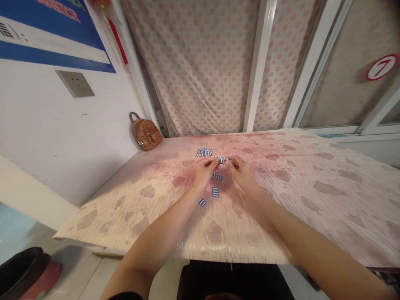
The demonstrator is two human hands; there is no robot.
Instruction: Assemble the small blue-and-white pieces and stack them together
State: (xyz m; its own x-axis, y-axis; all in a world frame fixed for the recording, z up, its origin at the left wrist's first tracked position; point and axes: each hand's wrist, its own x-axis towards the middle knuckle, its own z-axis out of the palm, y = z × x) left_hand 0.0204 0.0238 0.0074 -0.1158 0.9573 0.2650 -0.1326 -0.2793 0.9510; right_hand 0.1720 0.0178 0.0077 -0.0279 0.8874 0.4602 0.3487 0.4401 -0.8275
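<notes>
As I look down through the head camera, the near edge of the table (212, 250) runs below both of my forearms. Closest to that edge lies a blue-striped pair (202, 202), and just beyond, to its right, a blue-striped square (215, 192). Past these, a loose cluster (217, 176) sits partly behind my left hand (204, 170). Over the table's far half I have a small striped piece (221, 160) between my fingertips: the left hand pinches one end, my right hand (241, 171) the other; whether it is one part or two, I cannot tell. Nearer the far edge lies a neat block of rows (204, 152). At the far left corner, a brown bag (146, 134) stands against the wall (103, 125), with a dotted curtain (200, 62) behind the far edge.
</notes>
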